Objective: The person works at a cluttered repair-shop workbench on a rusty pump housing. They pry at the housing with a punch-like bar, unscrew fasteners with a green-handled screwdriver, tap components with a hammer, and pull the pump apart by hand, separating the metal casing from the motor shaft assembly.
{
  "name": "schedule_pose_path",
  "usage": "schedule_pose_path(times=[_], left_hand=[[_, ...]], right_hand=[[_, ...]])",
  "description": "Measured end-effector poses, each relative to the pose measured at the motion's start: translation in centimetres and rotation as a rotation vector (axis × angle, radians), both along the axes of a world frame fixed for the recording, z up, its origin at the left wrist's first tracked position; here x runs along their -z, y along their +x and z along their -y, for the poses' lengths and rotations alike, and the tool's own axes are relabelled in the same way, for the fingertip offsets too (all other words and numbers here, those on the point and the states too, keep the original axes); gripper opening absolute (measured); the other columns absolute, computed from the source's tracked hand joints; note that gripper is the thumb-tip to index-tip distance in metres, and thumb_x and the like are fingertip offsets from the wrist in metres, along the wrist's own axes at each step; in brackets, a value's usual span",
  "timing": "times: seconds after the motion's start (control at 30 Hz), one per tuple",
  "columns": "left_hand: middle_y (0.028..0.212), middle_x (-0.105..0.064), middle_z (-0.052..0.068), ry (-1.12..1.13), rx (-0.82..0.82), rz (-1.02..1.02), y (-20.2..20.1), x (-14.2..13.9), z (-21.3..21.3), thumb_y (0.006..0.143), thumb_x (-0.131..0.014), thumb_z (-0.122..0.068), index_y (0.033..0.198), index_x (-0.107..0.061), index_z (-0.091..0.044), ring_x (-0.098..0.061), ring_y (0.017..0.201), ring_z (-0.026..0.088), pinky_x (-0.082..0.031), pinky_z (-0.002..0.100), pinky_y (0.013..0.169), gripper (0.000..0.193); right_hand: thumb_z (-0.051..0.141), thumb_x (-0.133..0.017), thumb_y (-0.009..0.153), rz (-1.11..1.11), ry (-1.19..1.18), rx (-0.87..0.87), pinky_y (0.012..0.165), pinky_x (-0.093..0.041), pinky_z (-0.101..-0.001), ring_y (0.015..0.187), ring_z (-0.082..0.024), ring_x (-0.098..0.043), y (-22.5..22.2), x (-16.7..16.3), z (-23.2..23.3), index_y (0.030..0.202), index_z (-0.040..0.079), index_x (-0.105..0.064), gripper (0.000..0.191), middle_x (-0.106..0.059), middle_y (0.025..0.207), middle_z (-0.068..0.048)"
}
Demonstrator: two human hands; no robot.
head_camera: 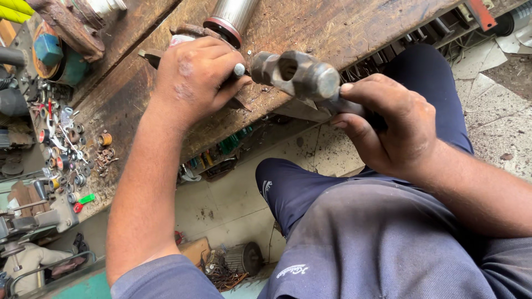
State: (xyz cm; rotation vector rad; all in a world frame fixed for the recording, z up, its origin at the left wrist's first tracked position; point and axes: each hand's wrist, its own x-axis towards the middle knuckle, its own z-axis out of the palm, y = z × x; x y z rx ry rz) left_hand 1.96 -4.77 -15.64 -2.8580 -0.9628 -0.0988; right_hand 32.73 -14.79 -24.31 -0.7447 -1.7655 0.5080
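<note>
A heavy steel hammer head with a hole through its middle is held out over the edge of the wooden bench, between the two hands. The right hand is wrapped tight around the handle just below the head, thumb laid along it. The left hand is curled closed around a slim metal punch (only its rounded tip shows past the knuckles), and that tip lies just beside the hammer head. A flat metal piece sticks out from under the left hand. A shiny metal cylinder lies on the bench just above the left hand. Small rings and washers are scattered at the far left of the bench.
</note>
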Motion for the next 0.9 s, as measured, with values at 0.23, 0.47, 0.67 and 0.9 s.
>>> schedule_pose_path(times=[0.23,0.47,0.67,0.9], left_hand=[[0.097,-0.073,0.004,-0.006,-0.033,-0.051,0.6,0.0,0.3,0.079,-0.082,-0.024,0.1,-0.068,-0.012,-0.07,0.097,0.025,-0.055,0.041,0.082,0.028],[0.091,-0.073,0.0,0.153,0.007,-0.196,2.4,0.6,0.5,0.086,-0.081,-0.028,0.096,-0.068,-0.016,-0.071,0.094,0.02,-0.052,0.04,0.095,0.02],[0.086,-0.07,0.002,0.057,0.033,-0.189,2.7,0.4,-0.6,0.085,-0.083,-0.037,0.092,-0.066,-0.015,-0.07,0.09,0.024,-0.051,0.041,0.087,0.03],[0.09,-0.071,0.001,0.134,0.043,-0.208,2.3,1.4,-0.8,0.085,-0.08,-0.023,0.092,-0.064,-0.017,-0.071,0.097,0.021,-0.054,0.041,0.102,0.019]], right_hand=[[0.004,-0.077,0.1,0.02,0.07,-0.049,0.071,-0.058,-0.0352,0.09,-0.031,-0.073,-0.3,0.2,-0.5,0.131,-0.001,-0.049,0.042,-0.07,0.102,-0.02],[0.001,-0.074,0.094,-0.031,0.099,-0.034,0.07,-0.058,-0.0393,0.083,-0.033,-0.072,-0.5,0.9,-1.1,0.123,-0.004,-0.049,0.038,-0.069,0.095,-0.022],[0.0,-0.073,0.094,-0.042,0.067,-0.024,0.071,-0.058,-0.0394,0.084,-0.033,-0.071,0.3,0.8,-1.2,0.124,-0.003,-0.05,0.038,-0.068,0.095,-0.021],[0.005,-0.071,0.099,0.088,-0.018,-0.038,0.069,-0.056,-0.0385,0.082,-0.032,-0.07,-0.1,2.9,-1.5,0.124,-0.003,-0.059,0.029,-0.069,0.101,-0.021]])
